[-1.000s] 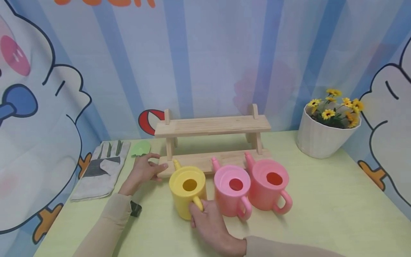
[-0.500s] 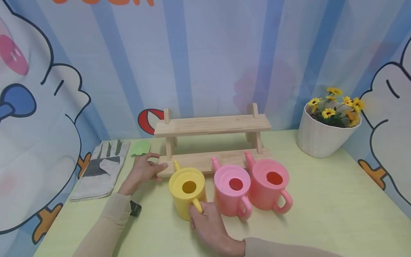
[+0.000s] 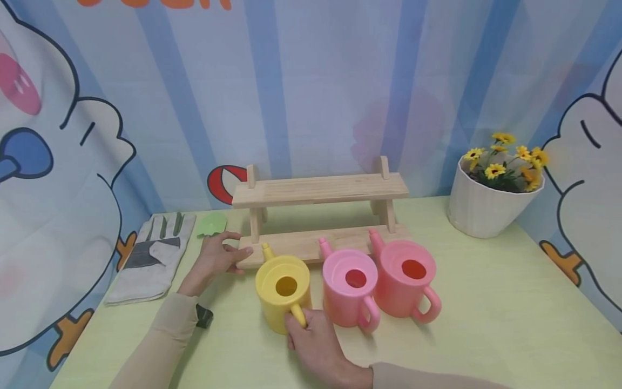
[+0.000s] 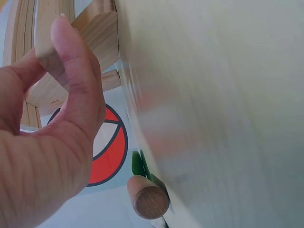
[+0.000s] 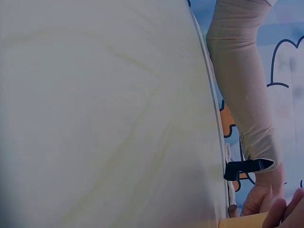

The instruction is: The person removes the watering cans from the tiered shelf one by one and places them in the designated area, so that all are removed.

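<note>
In the head view my right hand (image 3: 318, 343) grips the handle of a yellow watering can (image 3: 283, 300), whose spout points at the wooden stand. My left hand (image 3: 216, 256) holds the left end of the lower board of the two-tier wooden stand (image 3: 320, 189). The left wrist view shows the thumb and fingers of the left hand (image 4: 71, 109) around the board's end (image 4: 50, 42). Right of the yellow can are a pink watering can (image 3: 342, 302) and a coral-pink watering can (image 3: 398, 294), spouts over the lower board. The right wrist view shows only fingertips (image 5: 289, 213) at its lower corner.
A folded work glove (image 3: 150, 259) lies at the left. Beside it is a small green-headed tool (image 3: 212, 222) with a wooden handle (image 4: 148, 197), partly behind my left hand. A white pot (image 3: 486, 208) of yellow flowers stands at the back right. A printed curtain (image 3: 320, 81) hangs behind.
The yellow watering can and my right hand have shifted very slightly toward me. My left hand keeps its place on the stand, and the pink cans have not moved.
</note>
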The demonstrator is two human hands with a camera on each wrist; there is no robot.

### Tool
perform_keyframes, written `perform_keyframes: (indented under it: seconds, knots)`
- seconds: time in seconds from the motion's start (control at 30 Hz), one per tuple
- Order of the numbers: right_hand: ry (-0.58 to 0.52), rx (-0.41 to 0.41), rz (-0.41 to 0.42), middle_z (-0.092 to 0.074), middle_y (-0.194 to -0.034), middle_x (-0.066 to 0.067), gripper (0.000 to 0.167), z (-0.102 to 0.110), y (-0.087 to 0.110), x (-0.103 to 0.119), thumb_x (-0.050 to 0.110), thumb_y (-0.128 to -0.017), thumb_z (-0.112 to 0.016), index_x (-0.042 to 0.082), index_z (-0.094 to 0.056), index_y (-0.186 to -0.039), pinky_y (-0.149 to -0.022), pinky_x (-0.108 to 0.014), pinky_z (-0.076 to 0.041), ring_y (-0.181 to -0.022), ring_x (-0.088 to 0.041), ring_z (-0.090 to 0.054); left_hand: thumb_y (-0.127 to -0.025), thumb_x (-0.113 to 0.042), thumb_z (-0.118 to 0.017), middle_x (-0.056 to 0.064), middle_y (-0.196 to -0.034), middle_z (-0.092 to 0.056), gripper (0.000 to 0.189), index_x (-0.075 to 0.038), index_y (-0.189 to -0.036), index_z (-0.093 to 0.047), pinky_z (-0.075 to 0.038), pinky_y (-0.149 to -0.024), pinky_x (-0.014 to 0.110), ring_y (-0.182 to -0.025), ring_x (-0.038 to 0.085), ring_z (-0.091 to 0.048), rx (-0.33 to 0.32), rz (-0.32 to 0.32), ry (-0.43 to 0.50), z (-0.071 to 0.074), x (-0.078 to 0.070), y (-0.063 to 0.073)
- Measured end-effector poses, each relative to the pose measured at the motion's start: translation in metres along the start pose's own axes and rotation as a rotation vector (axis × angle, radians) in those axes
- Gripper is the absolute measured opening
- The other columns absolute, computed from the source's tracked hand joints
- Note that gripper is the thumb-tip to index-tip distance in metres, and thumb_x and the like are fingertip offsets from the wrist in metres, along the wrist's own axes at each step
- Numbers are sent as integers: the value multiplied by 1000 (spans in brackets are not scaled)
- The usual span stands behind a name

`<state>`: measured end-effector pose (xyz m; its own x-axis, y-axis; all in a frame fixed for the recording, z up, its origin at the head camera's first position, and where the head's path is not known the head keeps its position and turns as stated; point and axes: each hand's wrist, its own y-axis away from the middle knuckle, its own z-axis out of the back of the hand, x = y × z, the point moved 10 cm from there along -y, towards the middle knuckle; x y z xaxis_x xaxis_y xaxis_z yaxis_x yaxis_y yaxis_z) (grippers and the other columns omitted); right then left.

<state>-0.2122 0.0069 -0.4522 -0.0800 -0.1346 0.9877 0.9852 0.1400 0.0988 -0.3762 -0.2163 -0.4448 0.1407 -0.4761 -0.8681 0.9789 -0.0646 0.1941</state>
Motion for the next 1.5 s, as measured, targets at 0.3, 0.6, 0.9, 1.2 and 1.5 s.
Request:
perform_keyframes:
  seconds: [0.3,0.6,0.9,1.2,1.5]
  knots:
    - [136,48,10,-78,-87,0,17,8,6,2,20,-101,-71,8,-74,-89,-69,-21,-49,-79,-12,-60,-103,-24,-79,24,-114,-76,69,3,-156,-46,-67,-72,30,-61,17,-78,-2,4,-13,0,-1,1]
    - [217,68,-1,-77,-122,3,20,27,23,9,26,-101,-78,22,-75,-120,-113,-63,-53,-126,-25,-67,-103,-27,-79,28,-123,-73,71,3,-157,-45,-68,-75,31,-62,15,-77,-8,14,-32,0,-1,1]
    - [311,93,103,-76,-131,3,33,48,40,17,21,-100,-74,18,-71,-132,-108,-41,-59,-122,-24,-69,-103,-26,-79,25,-120,-74,68,1,-156,-47,-67,-76,28,-62,13,-76,-14,17,-41,0,0,0]
    - [264,53,152,-80,-118,1,18,69,54,29,16,-100,-74,21,-76,-118,-100,-28,-60,-104,-9,-73,-104,-27,-78,25,-121,-73,68,1,-157,-46,-67,-75,28,-62,12,-76,-10,18,-46,-1,-1,0]
    - [342,-121,494,-80,-105,17,29,92,79,71,6,-96,-78,29,-78,-112,-93,-27,-62,-98,-3,-72,-104,-28,-78,27,-123,-72,69,1,-157,-45,-67,-73,29,-63,13,-76,-14,21,-67,0,0,0]
